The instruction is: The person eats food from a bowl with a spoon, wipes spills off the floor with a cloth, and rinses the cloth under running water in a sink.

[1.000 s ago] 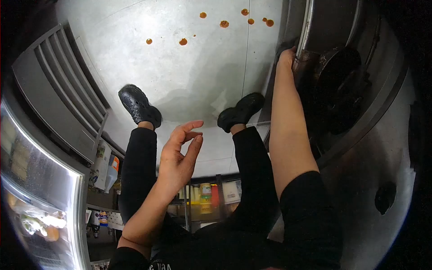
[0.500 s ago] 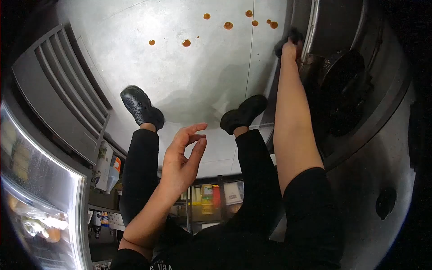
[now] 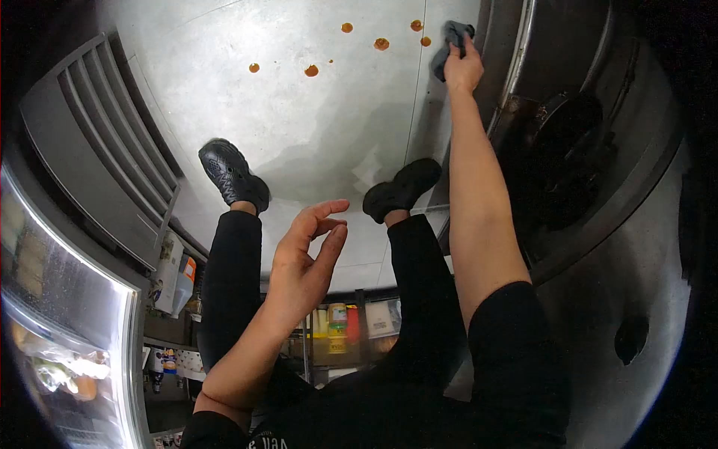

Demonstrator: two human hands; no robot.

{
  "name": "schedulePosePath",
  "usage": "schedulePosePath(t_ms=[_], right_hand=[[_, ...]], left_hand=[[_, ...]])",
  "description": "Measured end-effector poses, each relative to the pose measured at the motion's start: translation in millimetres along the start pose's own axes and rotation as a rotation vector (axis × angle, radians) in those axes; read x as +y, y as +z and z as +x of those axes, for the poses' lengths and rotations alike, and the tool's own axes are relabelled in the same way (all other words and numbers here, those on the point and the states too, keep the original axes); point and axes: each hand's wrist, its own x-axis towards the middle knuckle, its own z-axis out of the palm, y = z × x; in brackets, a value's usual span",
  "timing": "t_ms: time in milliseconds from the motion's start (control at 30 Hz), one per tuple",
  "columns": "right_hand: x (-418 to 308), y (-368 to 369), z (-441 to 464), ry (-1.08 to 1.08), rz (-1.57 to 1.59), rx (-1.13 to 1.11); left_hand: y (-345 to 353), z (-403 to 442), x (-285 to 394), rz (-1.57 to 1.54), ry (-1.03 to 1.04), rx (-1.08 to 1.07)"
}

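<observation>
My right hand (image 3: 464, 69) reaches far forward at the upper right, its fingers closed on a dark grey cloth (image 3: 455, 36). The cloth is bunched up over the pale floor (image 3: 329, 112), close to the base of the dark equipment. Just left of it, orange-brown spots (image 3: 416, 25) dot the floor, and more of them (image 3: 311, 71) lie in a loose row leftward. What is under the cloth is hidden. My left hand (image 3: 301, 258) hangs empty above the floor between my legs, fingers loosely bent and thumb apart from them.
My black shoes (image 3: 232, 176) stand wide apart on the floor. A dark pan (image 3: 572, 123) sits among metal equipment on the right. At left are a slatted grey panel (image 3: 112, 135) and a lit glass case (image 3: 67, 299). Shelves with packets (image 3: 337, 329) are below me.
My right hand has moved left with the cloth, away from the equipment edge and over the floor. The rightmost spots no longer show where the cloth is. My left hand has barely moved.
</observation>
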Motion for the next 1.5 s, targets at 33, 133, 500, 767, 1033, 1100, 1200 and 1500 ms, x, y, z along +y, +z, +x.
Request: schedulePosePath(t_ms=[33,133,500,767,1033,1100,1200,1500], right_hand=[[-4.2,0.7,-1.1,-0.001,-0.002,0.002],[-20.4,2.5,-9.1,-0.225,0.015,-0.085],[-37.8,-4.1,16.9,-0.608,-0.669,-0.409],[-38.0,-4.8,21.1,-0.887,-0.867,-0.479],[-19.2,-19.9,35.6,-0.781,-1.113,-0.598],[-28.0,-27.7,39.5,-0.73,-1.124,-0.614],[-47.6,-52.2,56.6,-0.289,-0.736,-0.74],[1.0,-30.8,76.8,0.071,-0.273,-0.465]], left_hand=[[0.9,0.6,0.0,-0.015,0.004,0.002],[3.5,2.1,1.8,-0.039,-0.033,-0.001],[5.4,1.3,1.1,-0.026,-0.02,0.014],[4.0,2.5,0.0,-0.002,0.046,0.029],[-0.9,2.9,-0.7,0.007,0.046,0.065],[-1.5,2.5,-1.4,0.005,0.062,0.065],[-1.9,1.6,0.7,0.036,0.039,0.062],[-6.9,3.8,9.7,-0.068,-0.034,0.024]])
